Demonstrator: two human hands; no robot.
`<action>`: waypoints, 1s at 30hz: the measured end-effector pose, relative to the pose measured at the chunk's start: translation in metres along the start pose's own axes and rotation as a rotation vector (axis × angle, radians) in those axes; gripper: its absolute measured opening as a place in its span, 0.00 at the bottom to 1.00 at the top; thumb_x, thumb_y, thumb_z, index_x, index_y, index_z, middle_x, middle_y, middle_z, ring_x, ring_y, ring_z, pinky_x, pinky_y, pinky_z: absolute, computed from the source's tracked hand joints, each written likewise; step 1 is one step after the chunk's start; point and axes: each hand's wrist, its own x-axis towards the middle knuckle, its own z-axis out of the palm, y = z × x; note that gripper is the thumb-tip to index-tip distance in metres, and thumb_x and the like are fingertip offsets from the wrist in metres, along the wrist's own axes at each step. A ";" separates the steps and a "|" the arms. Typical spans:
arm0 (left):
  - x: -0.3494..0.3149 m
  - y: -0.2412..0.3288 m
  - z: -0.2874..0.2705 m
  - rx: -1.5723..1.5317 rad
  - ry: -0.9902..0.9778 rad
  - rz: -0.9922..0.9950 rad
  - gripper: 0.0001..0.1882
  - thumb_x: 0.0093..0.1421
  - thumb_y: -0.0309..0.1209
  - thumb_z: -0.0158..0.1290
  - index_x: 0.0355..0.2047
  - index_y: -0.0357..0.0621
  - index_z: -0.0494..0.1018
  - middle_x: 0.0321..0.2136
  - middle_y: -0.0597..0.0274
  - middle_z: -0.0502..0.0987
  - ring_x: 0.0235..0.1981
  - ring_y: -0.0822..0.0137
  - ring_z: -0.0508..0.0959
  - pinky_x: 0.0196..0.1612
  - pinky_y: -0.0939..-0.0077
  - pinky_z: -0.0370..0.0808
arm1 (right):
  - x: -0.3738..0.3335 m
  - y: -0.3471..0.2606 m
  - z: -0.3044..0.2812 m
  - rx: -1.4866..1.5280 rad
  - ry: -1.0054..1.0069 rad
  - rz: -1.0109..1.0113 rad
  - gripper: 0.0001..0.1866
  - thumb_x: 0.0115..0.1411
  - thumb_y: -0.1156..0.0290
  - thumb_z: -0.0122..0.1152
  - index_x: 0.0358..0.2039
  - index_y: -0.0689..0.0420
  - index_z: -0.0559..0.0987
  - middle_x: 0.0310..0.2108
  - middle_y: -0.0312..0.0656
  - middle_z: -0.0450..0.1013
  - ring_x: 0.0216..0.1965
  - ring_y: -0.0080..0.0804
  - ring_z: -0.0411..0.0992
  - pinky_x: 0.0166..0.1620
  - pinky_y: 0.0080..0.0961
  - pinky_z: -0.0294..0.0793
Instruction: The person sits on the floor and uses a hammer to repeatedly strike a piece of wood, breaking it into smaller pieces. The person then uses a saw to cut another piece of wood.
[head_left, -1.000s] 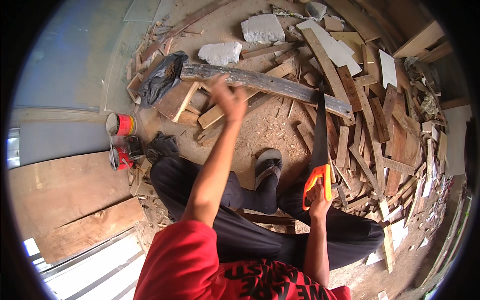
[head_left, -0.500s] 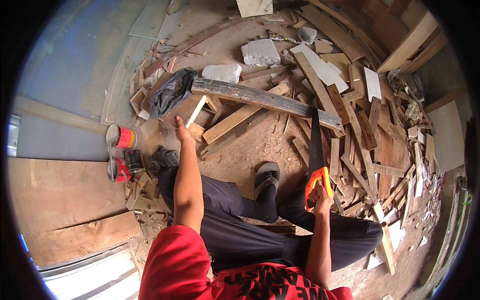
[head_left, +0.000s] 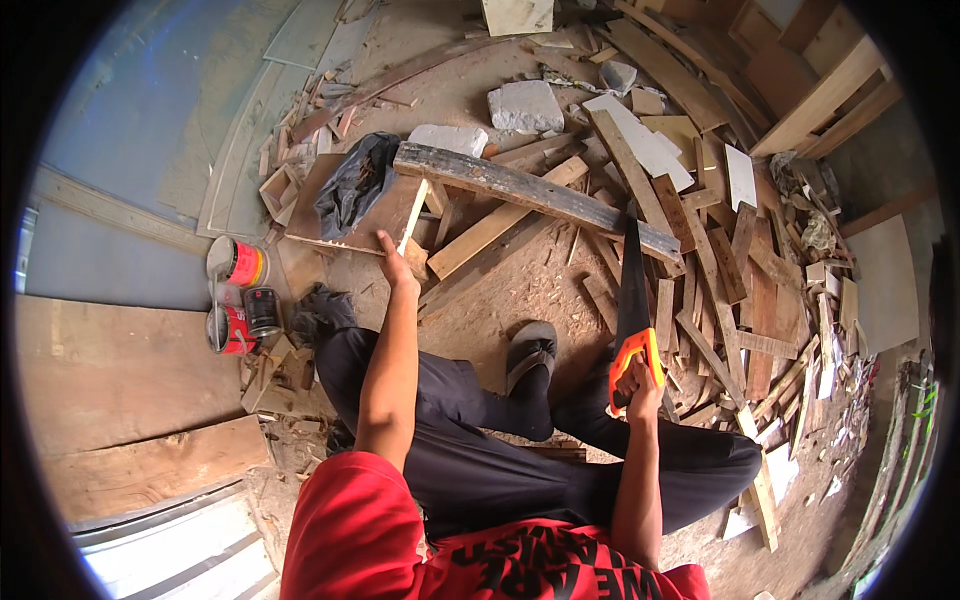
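My left hand (head_left: 396, 262) is closed on the near edge of a brown wooden board (head_left: 385, 218) with a pale side edge; most of its fingers are hidden. A crumpled black plastic bag (head_left: 350, 190) lies on the board. In my right hand (head_left: 640, 388) is a handsaw (head_left: 633, 290), held by its orange handle with the blade pointing away from me. Its tip overlaps the right end of a dark, weathered beam (head_left: 520, 188); I cannot tell whether they touch. That beam runs across other timber, its left end beside the board.
Scrap planks (head_left: 745, 260) pile up on the right. Pale blocks (head_left: 526, 107) lie beyond the beam. Paint cans (head_left: 238, 262) stand at the left near a plywood sheet (head_left: 130, 375). My shoe (head_left: 532, 345) rests on the dusty floor between the hands.
My left hand has shifted right and the board with it has tilted, so more of its brown face shows under the bag. The right hand and saw stay nearly still.
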 end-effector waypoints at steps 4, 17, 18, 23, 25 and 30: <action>-0.015 0.000 0.007 0.015 0.220 0.091 0.38 0.65 0.57 0.50 0.52 0.26 0.66 0.52 0.35 0.70 0.47 0.50 0.75 0.49 0.58 0.75 | -0.001 -0.001 0.001 0.000 0.021 -0.002 0.05 0.66 0.68 0.54 0.35 0.55 0.70 0.16 0.25 0.54 0.14 0.14 0.53 0.19 0.18 0.53; -0.099 -0.063 0.210 -0.050 -0.464 -0.568 0.47 0.51 0.46 0.70 0.61 0.33 0.58 0.63 0.46 0.62 0.63 0.47 0.65 0.64 0.46 0.63 | -0.004 0.001 -0.009 -0.021 0.037 -0.020 0.13 0.67 0.69 0.59 0.24 0.57 0.71 0.15 0.27 0.59 0.14 0.16 0.56 0.19 0.21 0.55; -0.084 -0.067 0.213 -0.077 -0.471 -0.566 0.46 0.51 0.45 0.70 0.62 0.35 0.59 0.63 0.48 0.63 0.63 0.46 0.66 0.64 0.43 0.63 | -0.004 0.000 -0.003 -0.039 0.036 -0.028 0.13 0.66 0.69 0.59 0.24 0.57 0.71 0.15 0.27 0.60 0.14 0.17 0.57 0.19 0.21 0.56; -0.065 -0.094 0.201 -0.153 -0.394 -0.524 0.43 0.52 0.41 0.70 0.62 0.39 0.60 0.58 0.50 0.69 0.60 0.45 0.69 0.62 0.39 0.66 | -0.008 0.007 -0.005 -0.111 0.007 0.001 0.12 0.67 0.67 0.57 0.28 0.60 0.72 0.16 0.28 0.59 0.15 0.18 0.57 0.22 0.21 0.57; -0.069 -0.093 0.199 -0.172 -0.394 -0.494 0.43 0.52 0.40 0.70 0.62 0.39 0.60 0.58 0.49 0.69 0.60 0.44 0.69 0.62 0.39 0.66 | -0.009 0.007 -0.006 -0.155 0.008 -0.016 0.12 0.67 0.67 0.58 0.28 0.60 0.72 0.16 0.28 0.59 0.16 0.18 0.57 0.22 0.21 0.57; -0.084 -0.087 0.195 -0.179 -0.374 -0.508 0.44 0.51 0.40 0.71 0.62 0.40 0.60 0.59 0.48 0.68 0.61 0.43 0.68 0.62 0.39 0.66 | -0.009 0.005 -0.008 -0.124 0.035 0.045 0.12 0.66 0.68 0.59 0.27 0.60 0.73 0.16 0.28 0.60 0.16 0.18 0.57 0.22 0.20 0.57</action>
